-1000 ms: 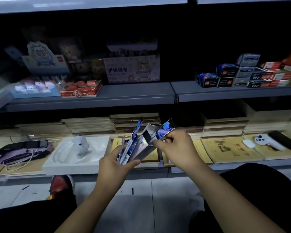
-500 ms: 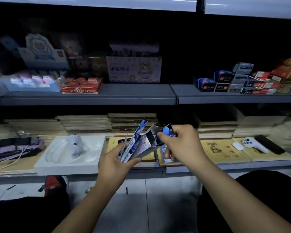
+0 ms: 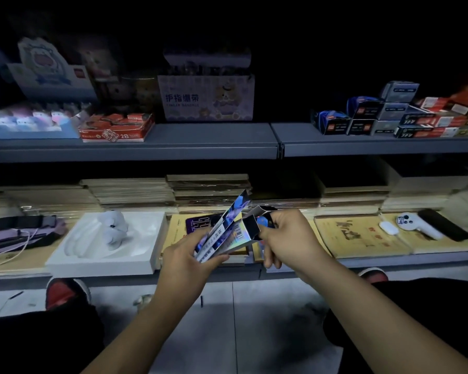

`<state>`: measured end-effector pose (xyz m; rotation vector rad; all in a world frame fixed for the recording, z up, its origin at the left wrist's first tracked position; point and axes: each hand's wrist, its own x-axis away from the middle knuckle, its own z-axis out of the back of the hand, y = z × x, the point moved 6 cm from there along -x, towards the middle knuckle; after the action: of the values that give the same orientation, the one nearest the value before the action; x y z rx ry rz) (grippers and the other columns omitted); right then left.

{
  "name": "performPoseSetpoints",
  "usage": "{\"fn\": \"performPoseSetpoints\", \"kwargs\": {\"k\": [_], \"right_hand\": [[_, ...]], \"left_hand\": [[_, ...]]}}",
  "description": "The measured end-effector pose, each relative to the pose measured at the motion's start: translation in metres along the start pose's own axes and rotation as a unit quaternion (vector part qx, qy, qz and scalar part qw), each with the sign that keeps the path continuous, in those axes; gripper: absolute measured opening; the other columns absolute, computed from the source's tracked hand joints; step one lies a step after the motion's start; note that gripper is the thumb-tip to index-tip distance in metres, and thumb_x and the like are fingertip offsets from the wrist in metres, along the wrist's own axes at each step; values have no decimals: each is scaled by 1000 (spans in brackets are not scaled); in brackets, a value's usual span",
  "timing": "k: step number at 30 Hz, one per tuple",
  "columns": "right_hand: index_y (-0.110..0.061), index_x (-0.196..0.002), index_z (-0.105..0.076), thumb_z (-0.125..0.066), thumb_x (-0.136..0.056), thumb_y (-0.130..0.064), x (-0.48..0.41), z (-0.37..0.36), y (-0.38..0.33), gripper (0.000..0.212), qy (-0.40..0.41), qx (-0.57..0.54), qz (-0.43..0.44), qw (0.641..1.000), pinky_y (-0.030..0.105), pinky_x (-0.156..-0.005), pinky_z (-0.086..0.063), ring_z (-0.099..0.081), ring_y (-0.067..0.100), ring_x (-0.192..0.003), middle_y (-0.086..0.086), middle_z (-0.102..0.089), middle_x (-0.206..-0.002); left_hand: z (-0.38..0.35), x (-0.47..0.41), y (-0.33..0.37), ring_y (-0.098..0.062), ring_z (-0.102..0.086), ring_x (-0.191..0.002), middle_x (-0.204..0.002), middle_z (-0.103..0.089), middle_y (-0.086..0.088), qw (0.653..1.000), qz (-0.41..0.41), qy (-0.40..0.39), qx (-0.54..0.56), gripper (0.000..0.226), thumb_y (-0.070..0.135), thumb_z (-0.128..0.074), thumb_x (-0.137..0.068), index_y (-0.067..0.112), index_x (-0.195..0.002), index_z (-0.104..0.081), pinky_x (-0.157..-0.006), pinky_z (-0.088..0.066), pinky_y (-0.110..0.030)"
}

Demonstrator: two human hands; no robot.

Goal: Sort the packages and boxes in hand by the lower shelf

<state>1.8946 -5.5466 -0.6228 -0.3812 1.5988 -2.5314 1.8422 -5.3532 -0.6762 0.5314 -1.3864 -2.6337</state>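
With the left hand (image 3: pixel 185 261) gripping the long holographic blue-and-silver cardboard boxes (image 3: pixel 223 234), the right hand (image 3: pixel 287 238), pinching the open end flap, should probably fold it squarely without crushing the thin card.

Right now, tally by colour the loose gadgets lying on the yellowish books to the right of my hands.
White: 2, the small oval piece and the handheld controller
Black: 1, the long bar
Total: 3

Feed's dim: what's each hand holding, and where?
Left hand grips the holographic cartons by their lower ends; right hand pinches one carton's open top flap.
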Motion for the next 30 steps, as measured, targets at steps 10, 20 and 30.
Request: {"fn": "performPoseSetpoints", "kwargs": {"k": [10,20,30], "right_hand": [[6,-103,-58,-38,-106,-6,-3,-25,10,23,-110,-25,-21,993,25,-40,-36,-43,21,-32,20,-56,-47],[-3,-118,-45,-32,-102,-6,-10,-41,12,21,-217,-22,-77,973,27,-46,-39,-44,30,-49,15,-55,-47],[-11,-88,-72,-64,-95,-10,-20,-18,3,10,-21,71,-2,997,17,-34,-33,-56,13,-31,18,-67,-61]], "left_hand": [[6,12,-10,8,-64,-91,-94,-64,31,999,-39,8,-37,46,32,-89,-72,30,-114,-71,-70,-51,-5],[2,2,-21,6,-66,-91,-95,-65,32,999,-30,28,7,50,27,-91,-71,45,-107,-62,-69,-53,-8],[-3,0,-28,9,-65,-88,-90,-66,29,1000,-18,7,-8,43,31,-90,-72,42,-103,-62,-65,-49,-6]]}}
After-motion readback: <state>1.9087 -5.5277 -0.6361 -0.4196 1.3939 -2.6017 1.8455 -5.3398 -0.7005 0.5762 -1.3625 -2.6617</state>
